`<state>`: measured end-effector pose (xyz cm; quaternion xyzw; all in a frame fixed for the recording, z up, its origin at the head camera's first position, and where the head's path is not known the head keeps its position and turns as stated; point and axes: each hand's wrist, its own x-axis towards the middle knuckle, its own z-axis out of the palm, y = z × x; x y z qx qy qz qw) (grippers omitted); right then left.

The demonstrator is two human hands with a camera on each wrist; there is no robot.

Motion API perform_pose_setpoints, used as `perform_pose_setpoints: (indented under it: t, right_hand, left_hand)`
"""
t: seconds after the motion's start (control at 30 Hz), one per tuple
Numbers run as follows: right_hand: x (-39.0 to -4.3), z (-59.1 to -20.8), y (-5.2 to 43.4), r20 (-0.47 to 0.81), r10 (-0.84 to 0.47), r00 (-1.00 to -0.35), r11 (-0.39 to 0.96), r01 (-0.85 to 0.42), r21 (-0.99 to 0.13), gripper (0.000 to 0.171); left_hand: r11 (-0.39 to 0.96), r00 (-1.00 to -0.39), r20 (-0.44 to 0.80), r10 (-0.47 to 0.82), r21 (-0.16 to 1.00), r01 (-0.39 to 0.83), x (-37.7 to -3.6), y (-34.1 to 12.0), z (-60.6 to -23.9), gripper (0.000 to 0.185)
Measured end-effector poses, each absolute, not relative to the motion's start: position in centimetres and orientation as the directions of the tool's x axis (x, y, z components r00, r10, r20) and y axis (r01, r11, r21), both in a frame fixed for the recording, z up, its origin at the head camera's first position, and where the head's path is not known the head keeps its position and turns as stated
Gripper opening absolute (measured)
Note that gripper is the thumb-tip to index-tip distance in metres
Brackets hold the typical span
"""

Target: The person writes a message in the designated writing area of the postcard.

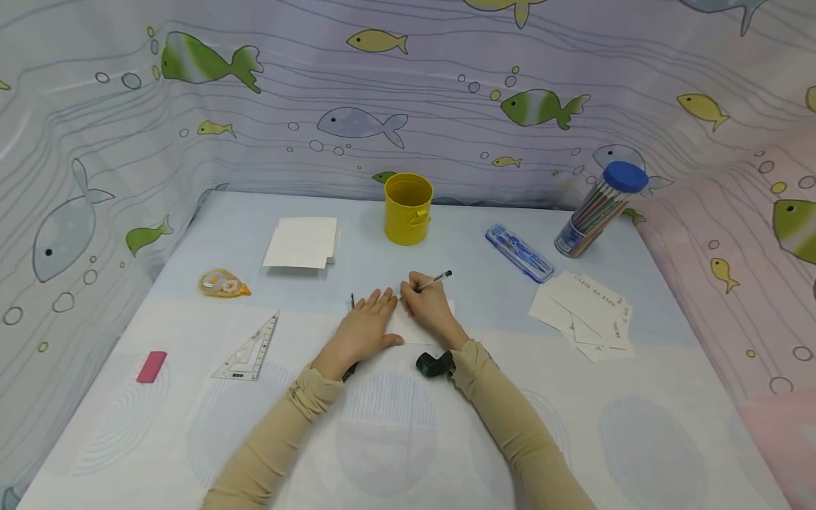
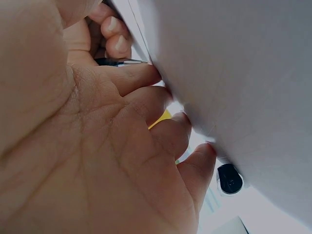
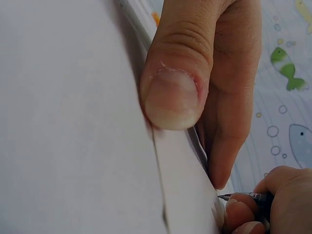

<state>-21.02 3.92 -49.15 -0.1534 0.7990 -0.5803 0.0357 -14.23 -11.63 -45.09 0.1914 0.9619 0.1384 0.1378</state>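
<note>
Paper card (image 1: 417, 327) lies at the table's (image 1: 574, 425) middle, pinned flat under the straightened fingers of the left hand (image 1: 362, 327). A pen (image 1: 432, 282) is pinched by the curled fingers of the right hand (image 1: 431, 309), tip just beside the card's edge.

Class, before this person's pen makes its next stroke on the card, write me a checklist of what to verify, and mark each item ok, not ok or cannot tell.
1. Left hand lies flat on the white card, steadying it: ok.
2. Right hand grips the pen: ok.
3. Pen tip is at the card's edge, seen from the right wrist: ok.
4. Tip touches the paper: cannot tell.
5. Written cards lie apart at the right, away from the hands: ok.
6. Yellow cup stands upright behind the hands: ok.
</note>
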Motion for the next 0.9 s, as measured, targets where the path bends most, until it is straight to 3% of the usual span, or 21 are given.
perform_pose_setpoints:
  t: [0.9]
  right_hand:
    - [-21.02,-49.03,3.96,0.124,-0.271,-0.955,0.318,-0.21,-0.925,0.034]
  left_hand:
    - [0.89,-0.889,-0.21,0.407,0.309,0.335,-14.29,-11.54,-45.24,0.082]
